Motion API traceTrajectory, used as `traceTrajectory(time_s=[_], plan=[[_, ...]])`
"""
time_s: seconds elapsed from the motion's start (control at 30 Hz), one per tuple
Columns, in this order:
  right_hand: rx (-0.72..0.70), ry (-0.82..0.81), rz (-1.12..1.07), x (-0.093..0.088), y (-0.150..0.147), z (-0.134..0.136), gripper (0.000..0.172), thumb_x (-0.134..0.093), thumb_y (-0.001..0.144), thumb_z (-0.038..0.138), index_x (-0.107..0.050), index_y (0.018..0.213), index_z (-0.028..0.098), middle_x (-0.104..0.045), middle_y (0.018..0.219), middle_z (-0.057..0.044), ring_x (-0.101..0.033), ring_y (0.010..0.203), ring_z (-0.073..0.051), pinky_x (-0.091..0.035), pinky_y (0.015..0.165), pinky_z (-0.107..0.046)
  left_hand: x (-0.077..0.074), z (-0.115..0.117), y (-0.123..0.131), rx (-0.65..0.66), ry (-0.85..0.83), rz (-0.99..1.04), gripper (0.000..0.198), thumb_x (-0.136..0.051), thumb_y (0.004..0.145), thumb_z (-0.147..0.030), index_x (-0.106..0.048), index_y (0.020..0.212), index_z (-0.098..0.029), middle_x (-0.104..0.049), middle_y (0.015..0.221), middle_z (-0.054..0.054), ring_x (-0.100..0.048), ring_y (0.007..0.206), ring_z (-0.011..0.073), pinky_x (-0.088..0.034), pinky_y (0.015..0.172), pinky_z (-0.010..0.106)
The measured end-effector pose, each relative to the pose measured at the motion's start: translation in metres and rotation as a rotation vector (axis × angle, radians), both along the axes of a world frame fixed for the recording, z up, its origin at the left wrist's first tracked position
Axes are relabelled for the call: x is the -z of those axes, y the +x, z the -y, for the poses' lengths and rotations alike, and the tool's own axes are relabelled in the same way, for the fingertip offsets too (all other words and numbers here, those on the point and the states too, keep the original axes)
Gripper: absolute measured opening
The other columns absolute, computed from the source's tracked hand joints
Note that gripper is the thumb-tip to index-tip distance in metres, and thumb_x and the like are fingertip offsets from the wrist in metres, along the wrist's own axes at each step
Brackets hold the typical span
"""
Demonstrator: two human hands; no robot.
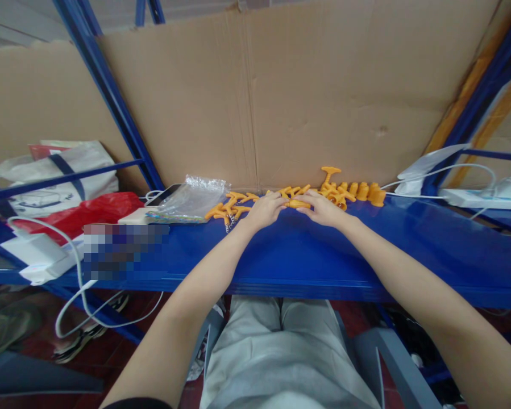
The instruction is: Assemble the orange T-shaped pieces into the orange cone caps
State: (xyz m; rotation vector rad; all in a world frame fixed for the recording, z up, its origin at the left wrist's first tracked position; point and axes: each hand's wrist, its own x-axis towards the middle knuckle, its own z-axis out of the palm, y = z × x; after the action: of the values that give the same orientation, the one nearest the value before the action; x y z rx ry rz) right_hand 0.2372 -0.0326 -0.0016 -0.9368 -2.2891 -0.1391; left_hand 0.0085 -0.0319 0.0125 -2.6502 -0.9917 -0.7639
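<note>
Near the back of the blue shelf, my right hand [322,209] is closed with its thumb and fingers around a small orange-yellow plastic piece [298,203]. From the other side, my left hand [267,211] has bent fingers closed on the left end of that same piece. Its exact shape is partly covered by my fingers. Left of my hands lie branched orange-yellow plastic pieces [232,205], with a thin dark chain or cord among them. To the right are a T-shaped piece with a threaded stem [331,171] and several cup-like yellow pieces [377,195].
A clear plastic bag [195,199] lies on the left, near a red plastic bag [97,207] and a white charger with cable [37,250]. Cardboard [323,85] walls the back. A white power strip [485,199] sits at right. Another person's shoes show lower left.
</note>
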Motion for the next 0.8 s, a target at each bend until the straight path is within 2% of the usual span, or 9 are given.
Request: traceTrajectory(time_s=[0.17,0.3,0.4,0.5,0.57,0.67,0.8], plan=[[0.029,-0.025,-0.060,0.001,-0.001,-0.002,0.034,-0.059,0.093,0.031,-0.069,0.124,0.020,-0.069,0.120,-0.014,-0.064,0.113,-0.029,-0.050,0.102,-0.051,0.003,-0.006,-0.001,0.013,-0.009,0.116,0.021,-0.057,0.094,-0.016,-0.068,0.111,-0.015,-0.070,0.113,0.011,-0.064,0.111,0.0228,-0.050,0.101,0.040],[0.049,-0.072,-0.199,0.001,0.002,-0.005,0.038,-0.064,0.087,0.030,-0.064,0.124,0.019,-0.068,0.123,-0.015,-0.064,0.115,-0.030,-0.049,0.102,-0.053,0.004,-0.011,-0.003,0.026,-0.027,0.143,0.017,-0.057,0.091,-0.013,-0.067,0.104,-0.016,-0.069,0.110,0.009,-0.066,0.106,0.0217,-0.052,0.098,0.039],[-0.002,-0.198,-0.308,0.000,0.006,-0.008,0.042,-0.066,0.085,0.030,-0.059,0.125,0.017,-0.065,0.127,-0.016,-0.067,0.110,-0.027,-0.055,0.096,-0.047,0.004,-0.013,-0.005,0.014,-0.039,0.141,0.012,-0.058,0.091,-0.014,-0.068,0.098,-0.014,-0.068,0.105,0.011,-0.066,0.102,0.0215,-0.052,0.095,0.037],[-0.110,-0.373,-0.377,-0.003,0.010,-0.010,0.039,-0.067,0.084,0.028,-0.057,0.121,0.019,-0.066,0.126,-0.014,-0.070,0.103,-0.022,-0.057,0.093,-0.042,0.004,-0.014,-0.007,0.016,-0.049,0.139,0.011,-0.058,0.092,-0.016,-0.068,0.095,-0.011,-0.067,0.103,0.012,-0.066,0.100,0.0211,-0.052,0.094,0.035],[-0.142,-0.441,-0.428,-0.006,0.011,-0.010,0.035,-0.071,0.083,0.028,-0.060,0.114,0.019,-0.069,0.121,-0.012,-0.071,0.102,-0.021,-0.057,0.095,-0.042,0.003,-0.014,-0.008,0.023,-0.044,0.134,0.013,-0.058,0.093,-0.016,-0.070,0.095,-0.012,-0.067,0.106,0.012,-0.066,0.102,0.0211,-0.052,0.097,0.036],[-0.139,-0.540,-0.468,-0.009,0.010,-0.007,0.027,-0.075,0.083,0.037,-0.065,0.098,0.018,-0.074,0.103,-0.010,-0.073,0.091,-0.021,-0.060,0.090,-0.042,0.002,-0.012,-0.010,0.011,-0.003,0.131,0.016,-0.057,0.093,-0.015,-0.071,0.099,-0.014,-0.065,0.117,0.013,-0.064,0.112,0.0226,-0.050,0.104,0.040],[-0.101,-0.713,-0.519,-0.011,0.006,0.001,0.031,-0.070,0.090,0.047,-0.065,0.083,0.017,-0.074,0.081,-0.008,-0.073,0.072,-0.018,-0.062,0.079,-0.036,0.001,-0.008,-0.011,-0.059,0.058,0.146,0.017,-0.059,0.093,-0.019,-0.073,0.101,-0.016,-0.055,0.142,0.016,-0.052,0.134,0.0303,-0.045,0.112,0.050]])
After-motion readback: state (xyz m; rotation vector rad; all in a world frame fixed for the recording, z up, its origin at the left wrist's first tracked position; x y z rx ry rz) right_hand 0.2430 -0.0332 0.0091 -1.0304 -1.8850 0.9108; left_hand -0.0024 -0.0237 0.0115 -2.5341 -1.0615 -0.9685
